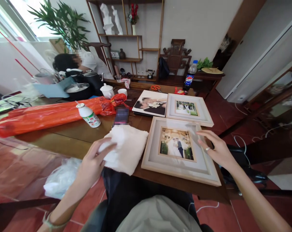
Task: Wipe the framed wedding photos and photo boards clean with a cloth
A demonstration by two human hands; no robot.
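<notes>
A light wooden picture frame [149, 161] with a photo of a couple lies face up on the table before me. My right hand [215, 146], a ring on one finger, rests along its right side with fingers stretched and apart, holding nothing. To the left of the frame is a folded white towel [133, 146]. My left hand [95, 158] is at the towel's left edge, its thumb and fingers closed around a bunched white part of it. Behind the near frame lie a second picture frame [205, 112] and a square photo panel [152, 102] on a dark stack.
A white bottle [89, 115] leans beside a long red plastic-wrapped bundle [49, 116]. A phone [121, 116], orange scissors [155, 87], a cola bottle [189, 75], a white teapot [107, 91] and dark pots stand farther back. Another person sits at the far left.
</notes>
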